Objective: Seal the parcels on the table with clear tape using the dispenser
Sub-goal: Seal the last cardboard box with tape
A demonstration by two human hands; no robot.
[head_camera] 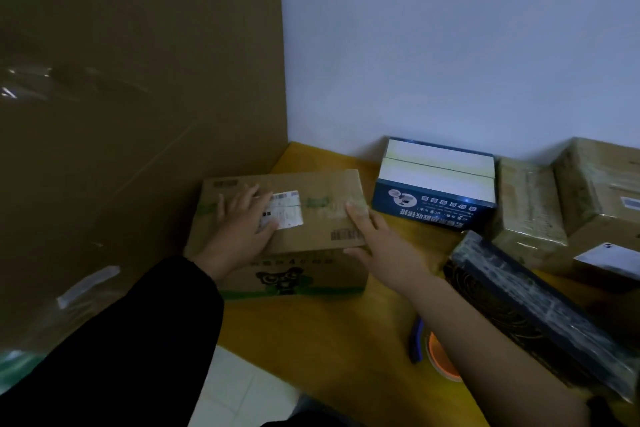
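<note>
Dim room, pale wall at the back and a yellow wooden table shoved into the corner. Far left, a huge cardboard sheet stands beside the table. Left hand, black sleeve, lies flat with fingers spread on top of the brown parcel, fingertips touching its white shipping label. It's pressing, not gripping. Right hand is also open, fingers stretched along the parcel's right top edge, thumb down its side. Just past those fingertips sits a blue-and-white box against the wall. Under the right forearm lies the tape dispenser, blue handle, orange roll, nobody holding it. Right of that arm are a dark wrapped parcel and two tape-wrapped brown boxes.
</note>
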